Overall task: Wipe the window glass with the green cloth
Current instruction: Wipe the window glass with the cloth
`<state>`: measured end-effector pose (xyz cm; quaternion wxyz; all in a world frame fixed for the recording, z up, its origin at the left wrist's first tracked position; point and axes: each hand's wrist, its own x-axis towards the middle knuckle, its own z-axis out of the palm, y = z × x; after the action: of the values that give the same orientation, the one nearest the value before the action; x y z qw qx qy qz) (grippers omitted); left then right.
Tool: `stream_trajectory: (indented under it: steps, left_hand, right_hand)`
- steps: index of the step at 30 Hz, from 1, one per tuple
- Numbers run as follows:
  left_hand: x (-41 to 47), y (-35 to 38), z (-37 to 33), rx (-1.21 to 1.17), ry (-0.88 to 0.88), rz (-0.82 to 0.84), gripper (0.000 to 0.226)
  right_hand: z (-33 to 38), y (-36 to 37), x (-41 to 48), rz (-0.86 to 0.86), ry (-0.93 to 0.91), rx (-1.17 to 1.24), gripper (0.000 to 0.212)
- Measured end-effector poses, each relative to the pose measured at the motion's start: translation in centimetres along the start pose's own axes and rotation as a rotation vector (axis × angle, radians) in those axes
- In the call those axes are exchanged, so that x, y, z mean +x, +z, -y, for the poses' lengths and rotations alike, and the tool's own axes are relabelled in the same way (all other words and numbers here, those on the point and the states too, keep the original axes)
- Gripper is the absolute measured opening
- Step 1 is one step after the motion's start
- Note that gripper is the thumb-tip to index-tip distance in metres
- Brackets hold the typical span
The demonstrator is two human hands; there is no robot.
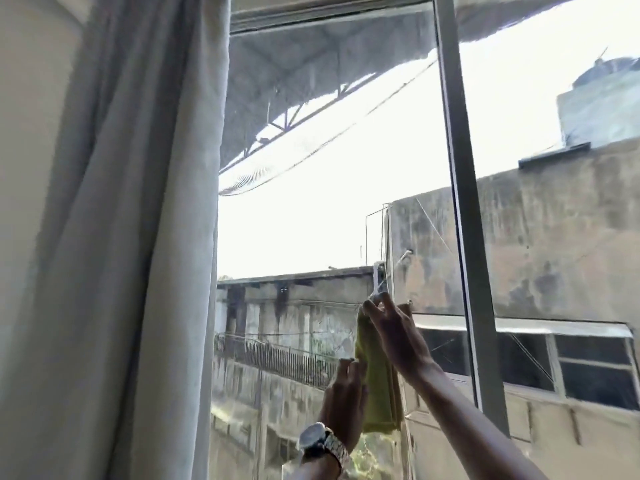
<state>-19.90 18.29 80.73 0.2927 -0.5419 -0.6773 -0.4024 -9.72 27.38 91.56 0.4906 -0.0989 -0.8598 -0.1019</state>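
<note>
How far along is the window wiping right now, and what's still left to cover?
Done: nothing clearly; the picture shows no wiped streaks on the glass. In hand: both hands hold the green cloth up at the lower part of the pane, the right hand at its top, the left hand lower down, near the frame bar. Left: probably most of the pane, including all above the cloth.

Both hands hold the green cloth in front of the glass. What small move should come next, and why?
Probably press the cloth flat against the glass and begin a stroke. The right hand pinches its top edge and the left hand steadies its side, so it hangs loosely, seemingly not yet spread on the pane.
</note>
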Motion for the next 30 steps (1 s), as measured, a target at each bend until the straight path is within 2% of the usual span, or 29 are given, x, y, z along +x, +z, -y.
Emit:
stream_trajectory:
  steps: [3,5,7,9,11,14,17,20,22,26,30]
  left_hand:
    - [0.1,0.5,1.5,-0.014,0.028,0.052,0.069]
    - [0.2,0.8,2.4,-0.027,0.094,0.119,0.074]
    - [0.3,0.8,3.3,0.011,0.188,0.208,0.071]
    - [0.7,0.4,5.1,0.125,0.241,0.305,0.066]
    - [1.6,-0.9,7.7,0.298,0.257,0.323,0.059]
    - [3.8,-3.1,12.5,0.504,0.233,0.123,0.055]
    - [6.7,-4.4,16.7,0.574,0.166,-0.151,0.053]
    - [9.0,-4.2,18.8,0.583,0.129,-0.234,0.06]
    - [9.4,-3.5,20.0,0.532,0.179,-0.273,0.06]
    - [9.8,-2.3,22.7,0.411,0.192,-0.467,0.061]
    - [10.1,-1.8,23.6,0.373,0.17,-0.54,0.061]
  right_hand:
    - [-0.5,1.3,0.7,0.029,0.017,-0.124,0.028]
    - [-0.6,2.0,1.1,0.002,0.019,-0.11,0.031]
    - [-1.2,3.1,1.2,0.047,-0.045,-0.164,0.046]
    - [-2.3,3.9,0.9,0.06,-0.058,-0.339,0.041]
    - [-3.0,5.7,0.3,0.022,-0.033,-0.396,0.038]
    - [-2.0,9.3,-1.2,-0.056,0.086,-0.398,0.055]
    - [-0.3,12.3,-2.0,-0.118,0.177,-0.202,0.064]
    - [-0.3,13.7,-1.5,-0.185,0.237,-0.105,0.074]
    - [-1.8,13.8,-1.1,-0.181,0.193,-0.185,0.083]
    - [-5.0,13.3,1.5,-0.177,0.036,-0.395,0.085]
    - [-2.8,13.9,7.8,-0.285,0.008,-0.361,0.094]
